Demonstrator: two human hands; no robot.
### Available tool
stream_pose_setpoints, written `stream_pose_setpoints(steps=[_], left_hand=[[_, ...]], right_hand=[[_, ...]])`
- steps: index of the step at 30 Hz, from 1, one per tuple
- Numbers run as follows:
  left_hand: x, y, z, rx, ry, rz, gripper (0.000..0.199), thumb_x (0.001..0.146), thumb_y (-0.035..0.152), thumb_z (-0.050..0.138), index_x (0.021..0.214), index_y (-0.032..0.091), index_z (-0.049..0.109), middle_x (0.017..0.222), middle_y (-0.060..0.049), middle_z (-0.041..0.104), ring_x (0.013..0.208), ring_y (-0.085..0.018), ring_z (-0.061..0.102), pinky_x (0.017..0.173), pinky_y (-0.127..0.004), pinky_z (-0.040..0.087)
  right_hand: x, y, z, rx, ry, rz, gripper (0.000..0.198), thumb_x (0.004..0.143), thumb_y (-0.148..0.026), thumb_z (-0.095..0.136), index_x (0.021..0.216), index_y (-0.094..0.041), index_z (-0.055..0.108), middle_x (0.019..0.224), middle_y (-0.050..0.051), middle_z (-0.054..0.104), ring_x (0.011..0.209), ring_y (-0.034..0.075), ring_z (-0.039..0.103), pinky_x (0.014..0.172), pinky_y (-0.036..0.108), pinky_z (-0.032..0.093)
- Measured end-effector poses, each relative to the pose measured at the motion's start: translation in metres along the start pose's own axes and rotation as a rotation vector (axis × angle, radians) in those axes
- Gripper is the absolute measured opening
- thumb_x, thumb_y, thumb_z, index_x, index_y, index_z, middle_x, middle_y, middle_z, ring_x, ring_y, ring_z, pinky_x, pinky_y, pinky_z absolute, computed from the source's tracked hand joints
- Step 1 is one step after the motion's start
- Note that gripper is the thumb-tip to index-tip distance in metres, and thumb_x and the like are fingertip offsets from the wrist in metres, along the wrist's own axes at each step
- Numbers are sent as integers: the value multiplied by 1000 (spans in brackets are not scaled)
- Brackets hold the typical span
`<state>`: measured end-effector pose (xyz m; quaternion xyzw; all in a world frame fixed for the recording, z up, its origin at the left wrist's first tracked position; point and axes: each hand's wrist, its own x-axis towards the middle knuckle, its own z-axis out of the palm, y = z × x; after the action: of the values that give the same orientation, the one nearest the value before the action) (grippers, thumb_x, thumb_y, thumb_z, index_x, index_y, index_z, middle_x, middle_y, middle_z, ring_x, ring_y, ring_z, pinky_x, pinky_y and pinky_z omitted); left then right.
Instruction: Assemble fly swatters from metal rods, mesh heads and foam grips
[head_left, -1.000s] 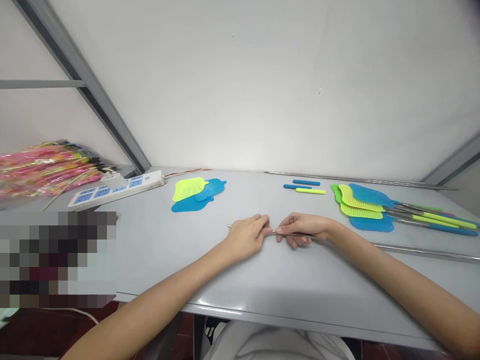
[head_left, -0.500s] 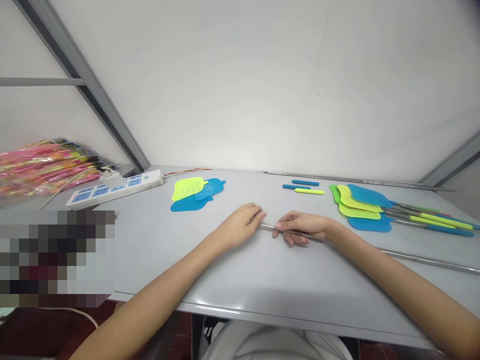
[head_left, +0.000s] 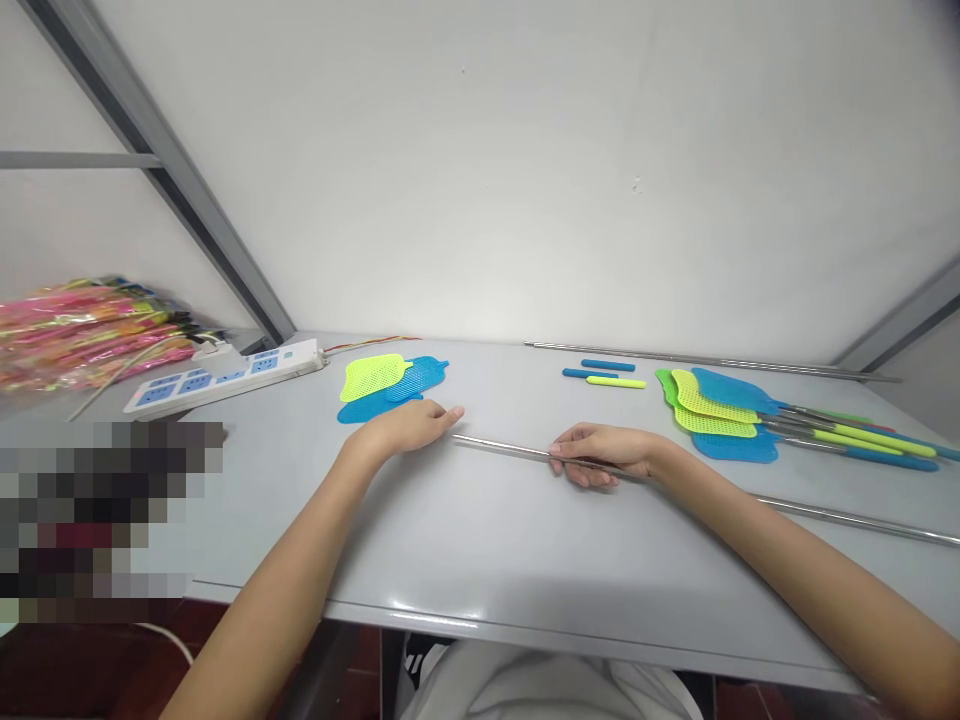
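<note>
My right hand (head_left: 596, 452) is closed round a thin metal rod (head_left: 506, 447), whose free end points left over the table. My left hand (head_left: 409, 424), empty as far as it shows, lies just beyond that end with its thumb stretched out and its other fingers partly hidden. It is at the near side of the fly swatter heads: a yellow one (head_left: 373, 378), a blue one (head_left: 420, 377) and a darker blue one (head_left: 364, 406), whose edge it partly covers. Whether it touches them I cannot tell.
Several assembled fly swatters (head_left: 720, 395) are piled on the right. Small blue and yellow handle grips (head_left: 615, 383) lie toward the wall. Other metal rods (head_left: 705, 361) lie along the back and right. A power strip (head_left: 225, 380) and bagged colourful goods (head_left: 82, 335) are on the left.
My left hand has let go of the rod's left end and moved left to the swatter heads, baring more of the rod. My right hand still holds the rod in nearly the same place.
</note>
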<state>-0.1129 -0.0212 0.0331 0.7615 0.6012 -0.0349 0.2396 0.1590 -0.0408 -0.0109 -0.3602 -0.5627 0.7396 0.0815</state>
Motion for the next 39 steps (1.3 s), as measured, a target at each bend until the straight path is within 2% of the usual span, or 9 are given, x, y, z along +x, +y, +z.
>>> stream_pose_setpoints(steps=[5,12,18,26,39], left_hand=[[-3,6,-1,-27,-25,68,47,72,59,24,55,18,41,53,-1,46,48,-13,42,49,-25,30],[-3,0,-5,-22,-57,133,33,73,43,29,63,19,49,63,-1,52,58,-14,47,52,-23,33],[-3,-3,-7,-46,-92,186,21,66,35,41,74,21,54,72,-1,56,67,-15,49,55,-22,34],[-3,-2,-6,-36,-76,204,22,67,39,42,74,22,54,73,1,55,64,-13,48,54,-21,34],[4,4,6,75,114,339,16,69,27,40,65,19,54,62,0,54,58,-13,46,51,-22,29]], right_hand=[[0,0,0,-5,4,6,28,75,-38,49,75,-11,54,48,-2,52,30,3,35,27,14,25],[0,0,-1,-16,10,5,29,75,-39,48,75,-11,54,48,-2,52,30,2,35,27,14,24],[0,0,0,-9,21,12,29,74,-40,49,75,-11,54,48,-2,52,30,3,35,26,14,24],[-1,0,0,-24,20,1,29,75,-39,49,75,-11,54,48,-2,52,30,2,36,27,15,25],[-2,3,-2,-32,22,-17,28,76,-37,48,76,-10,54,49,-2,52,30,2,36,28,14,26]])
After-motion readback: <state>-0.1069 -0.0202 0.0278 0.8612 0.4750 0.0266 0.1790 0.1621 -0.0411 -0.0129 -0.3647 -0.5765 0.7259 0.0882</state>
